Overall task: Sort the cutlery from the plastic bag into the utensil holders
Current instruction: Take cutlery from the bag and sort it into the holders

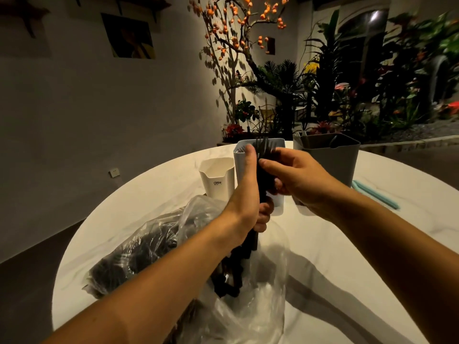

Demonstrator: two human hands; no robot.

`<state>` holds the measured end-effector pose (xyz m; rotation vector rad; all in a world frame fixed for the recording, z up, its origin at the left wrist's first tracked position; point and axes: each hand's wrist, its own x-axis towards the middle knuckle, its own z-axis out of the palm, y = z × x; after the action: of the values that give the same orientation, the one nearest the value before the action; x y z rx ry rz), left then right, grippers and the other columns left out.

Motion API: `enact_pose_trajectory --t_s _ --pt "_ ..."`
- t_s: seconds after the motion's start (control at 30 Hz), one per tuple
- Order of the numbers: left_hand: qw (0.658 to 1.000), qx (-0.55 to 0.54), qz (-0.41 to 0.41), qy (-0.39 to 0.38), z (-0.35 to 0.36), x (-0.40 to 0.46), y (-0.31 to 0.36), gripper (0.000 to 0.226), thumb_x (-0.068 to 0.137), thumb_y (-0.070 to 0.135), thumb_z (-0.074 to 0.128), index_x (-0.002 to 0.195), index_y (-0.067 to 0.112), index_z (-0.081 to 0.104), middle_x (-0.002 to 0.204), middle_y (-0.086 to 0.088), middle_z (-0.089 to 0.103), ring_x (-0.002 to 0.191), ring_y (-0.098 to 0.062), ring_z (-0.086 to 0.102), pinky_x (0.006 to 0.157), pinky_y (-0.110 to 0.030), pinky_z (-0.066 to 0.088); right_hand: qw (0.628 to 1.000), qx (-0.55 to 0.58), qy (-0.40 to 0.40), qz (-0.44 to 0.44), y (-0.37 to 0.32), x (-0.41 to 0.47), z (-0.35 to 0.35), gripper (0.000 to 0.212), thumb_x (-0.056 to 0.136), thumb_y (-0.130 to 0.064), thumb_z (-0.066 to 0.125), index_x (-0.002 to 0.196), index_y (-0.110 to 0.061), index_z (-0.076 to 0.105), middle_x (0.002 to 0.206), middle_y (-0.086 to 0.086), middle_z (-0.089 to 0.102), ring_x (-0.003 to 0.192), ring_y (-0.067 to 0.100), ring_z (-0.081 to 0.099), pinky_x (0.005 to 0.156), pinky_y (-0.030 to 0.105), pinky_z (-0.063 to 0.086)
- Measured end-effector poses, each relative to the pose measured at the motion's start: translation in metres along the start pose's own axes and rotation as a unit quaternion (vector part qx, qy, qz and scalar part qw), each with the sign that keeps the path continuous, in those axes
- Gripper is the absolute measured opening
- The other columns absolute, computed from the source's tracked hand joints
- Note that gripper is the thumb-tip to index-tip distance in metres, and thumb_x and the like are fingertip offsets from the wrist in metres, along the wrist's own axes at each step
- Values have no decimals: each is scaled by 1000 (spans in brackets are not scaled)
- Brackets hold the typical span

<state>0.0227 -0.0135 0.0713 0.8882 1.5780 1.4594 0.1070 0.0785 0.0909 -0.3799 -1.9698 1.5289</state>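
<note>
The job looks only partly done. On the left of the round white desk (129, 199) lies the plastic bag (159, 244), and it is still full of dark cutlery. More clear plastic spills toward the near edge. So a lot is left to sort.

Behind the bag stands a small white holder (216, 178). I cannot see anything in it from here. Next to it is a taller white holder (250, 147), and I cannot tell what is inside it. Further right is a big gray holder (332, 157) with something thin poking out of the top.

The left hand (246, 192) is wrapped tight around a bunch of black forks (263, 155), held up over the bag, prongs at the top. The bunch is right in front of the tall white holder. The right hand (295, 177) comes in from the right and pinches the forks near the prongs with its thumb and fingers. I think it is picking out or tidying forks before they go into a holder.

On the far right of the desk lie some light blue sticks (375, 193).
</note>
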Motion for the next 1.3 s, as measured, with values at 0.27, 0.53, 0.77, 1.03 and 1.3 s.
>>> enact_pose_trajectory --t_s 0.27,0.53,0.77,1.03,1.3 --pt "999 48 12 -7 1 21 24 89 87 80 -3 56 11 46 43 4 42 37 -7 34 43 -17 28 997 -17 -71 15 -22 12 -14 50 79 -43 63 121 -15 57 89 5 68 64 10 61 51 19 47" --pt "998 -17 65 -19 -5 40 37 88 91 77 -2 46 19 47 53 0 42 48 -11 34 50 -24 25 981 -188 2 -43 -45 36 -17 15 92 -22 63 104 -12 62 95 11 69 73 18 67 64 31 56" --pt "993 10 118 12 -6 58 54 90 94 73 -1 39 24 49 61 -2 41 52 -12 33 50 -26 26 980 -195 17 -31 -58 58 -23 16 94 -15 58 104 -4 62 94 22 70 68 19 65 55 26 52" --pt "976 -19 212 -44 -19 81 84 50 103 44 21 76 11 47 66 -1 45 59 -12 37 53 -27 30 971 -226 47 -60 -87 92 -31 11 96 -13 54 102 -7 61 95 19 68 72 18 61 61 28 50" --pt "940 226 253 -30 -34 131 110 21 107 11 36 118 25 47 101 -1 59 97 -13 57 105 -43 42 956 -273 70 -84 -103 129 -46 7 97 -15 56 103 -15 57 91 5 63 75 12 61 60 23 55"
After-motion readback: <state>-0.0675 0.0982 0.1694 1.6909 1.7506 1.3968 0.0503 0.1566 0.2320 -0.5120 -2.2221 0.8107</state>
